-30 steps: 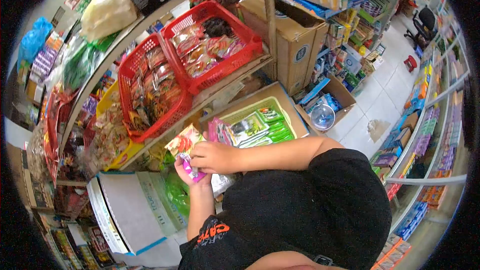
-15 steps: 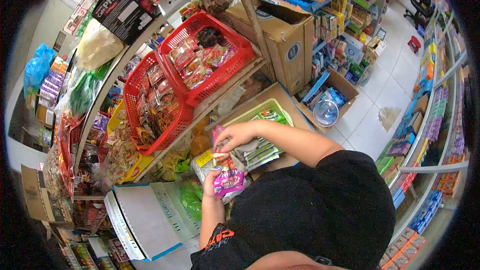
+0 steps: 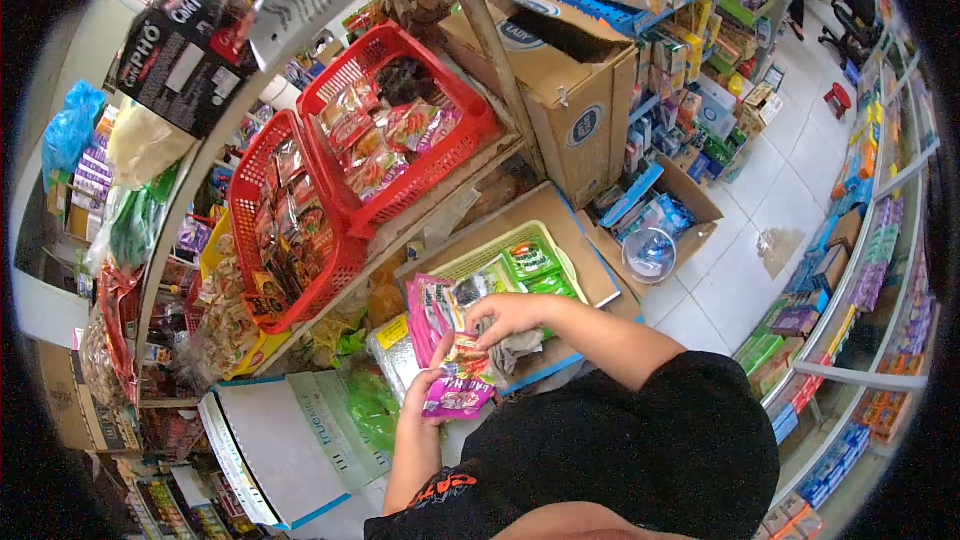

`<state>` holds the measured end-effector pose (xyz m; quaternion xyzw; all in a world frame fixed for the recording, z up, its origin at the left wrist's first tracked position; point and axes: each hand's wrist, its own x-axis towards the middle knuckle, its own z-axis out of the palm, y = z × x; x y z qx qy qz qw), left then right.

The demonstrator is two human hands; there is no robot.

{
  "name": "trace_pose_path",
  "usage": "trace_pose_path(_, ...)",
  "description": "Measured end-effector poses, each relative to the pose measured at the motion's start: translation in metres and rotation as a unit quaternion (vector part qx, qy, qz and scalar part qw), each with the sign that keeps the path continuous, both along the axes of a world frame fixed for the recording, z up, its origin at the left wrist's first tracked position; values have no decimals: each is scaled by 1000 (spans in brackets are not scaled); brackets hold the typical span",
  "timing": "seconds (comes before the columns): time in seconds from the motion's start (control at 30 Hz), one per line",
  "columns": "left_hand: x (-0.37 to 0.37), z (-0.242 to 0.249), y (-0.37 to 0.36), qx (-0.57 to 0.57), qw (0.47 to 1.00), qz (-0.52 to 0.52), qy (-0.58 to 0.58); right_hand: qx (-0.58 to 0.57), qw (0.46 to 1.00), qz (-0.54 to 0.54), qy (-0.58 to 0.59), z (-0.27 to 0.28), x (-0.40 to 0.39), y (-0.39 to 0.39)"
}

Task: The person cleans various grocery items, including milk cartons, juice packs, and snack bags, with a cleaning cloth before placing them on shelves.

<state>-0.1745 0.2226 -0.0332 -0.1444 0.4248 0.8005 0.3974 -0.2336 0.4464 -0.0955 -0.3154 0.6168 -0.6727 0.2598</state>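
My left hand (image 3: 424,395) is closed round the lower left edge of a pink and red food packet (image 3: 463,390). Above it, my right hand (image 3: 508,318) has its fingers bent against the packet's top, with a grey cloth (image 3: 520,346) bunched under the palm. Several pink packets (image 3: 428,308) stand at the left end of a pale yellow-green basket (image 3: 545,232), just beyond my hands. Green packets (image 3: 530,258) lie in the basket's right part. A clear bag with a yellow label (image 3: 393,332) is left of the pink packets.
Two red baskets (image 3: 400,208) of packets sit on a shelf ahead. An open cardboard box (image 3: 575,90) stands beyond the yellow-green basket. At the right are a box with a clear tub (image 3: 648,255) and curved display shelves (image 3: 800,370). A flattened carton (image 3: 290,440) lies lower left.
My right hand has moved right and down, and more of the pink packets and basket now shows. The packet in my left hand is lower. The camera view has shifted a little.
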Motion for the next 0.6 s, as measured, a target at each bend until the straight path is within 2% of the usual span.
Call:
trace_pose_path(0.07, 2, -8, 3, 107, 991, 74, -21, -21, 996, -80, -21, -13, 3, 6)
trace_pose_path(0.1, 1, -9, 4, 91, 991, 97, 23, -31, 992, -122, -30, -19, 3, 7)
trace_pose_path(0.2, -7, -20, -13, 87, 988, 15, 125, -4, 956, -293, -18, -24, 16, 2)
trace_pose_path(0.23, -8, -31, -23, 41, 985, -17, 166, 45, 941, -336, 2, -24, 24, -3)
trace_pose_path(0.33, -9, -56, -35, -114, 982, -47, 145, 129, 873, -468, 40, -30, 55, -28)
trace_pose_path(0.37, -10, -61, -33, -75, 989, -12, 126, 122, 849, -512, 37, -35, 65, -34)
trace_pose_path(0.5, -3, -61, -2, -95, 981, 64, 157, 66, 734, -673, 58, -39, 88, -22)
trace_pose_path(0.6, -3, -67, 17, -106, 984, 12, 142, 3, 688, -711, 144, -16, 96, 3)
